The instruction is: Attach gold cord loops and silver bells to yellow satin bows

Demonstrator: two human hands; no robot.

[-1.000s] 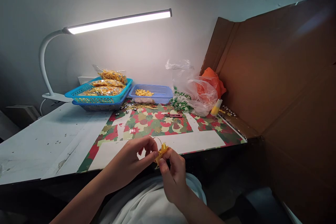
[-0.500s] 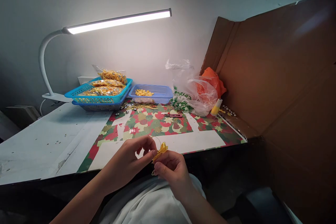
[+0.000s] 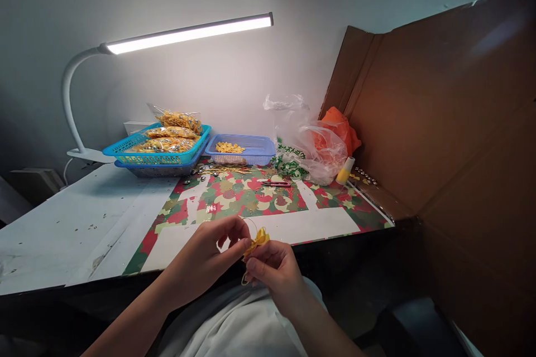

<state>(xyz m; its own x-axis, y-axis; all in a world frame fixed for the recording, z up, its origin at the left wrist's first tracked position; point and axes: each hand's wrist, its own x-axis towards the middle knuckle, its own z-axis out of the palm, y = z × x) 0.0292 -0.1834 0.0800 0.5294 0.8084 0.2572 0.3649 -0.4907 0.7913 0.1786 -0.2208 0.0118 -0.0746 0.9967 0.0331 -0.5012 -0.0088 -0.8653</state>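
A small yellow ribbon bow [image 3: 260, 237] is held between my two hands, in front of the table's near edge. My left hand [image 3: 224, 242] is closed, its thumb and fingertips pinching the bow's left side. From the other side my right hand [image 3: 274, 273] pinches the lower part of the bow between thumb and fingers. A thin cord loop [image 3: 251, 224] arcs above the bow, and another bit of yellow cord hangs below the fingers. The fingers hide much of the bow's lower part.
Behind the hands lie red-handled thread snips [image 3: 276, 183]. A blue basket [image 3: 259, 152] holds yellow pieces; a turquoise basket [image 3: 167, 157] holds bagged yellow items. Plastic bags [image 3: 310, 150], a yellow-and-white bottle [image 3: 345, 172] and a cardboard wall [image 3: 452, 106] are on the right. A lamp [image 3: 188, 33] hangs overhead.
The bow has shifted and turned very slightly in the fingers, and its loops look a little more spread. Both hands keep almost the same place and grip.
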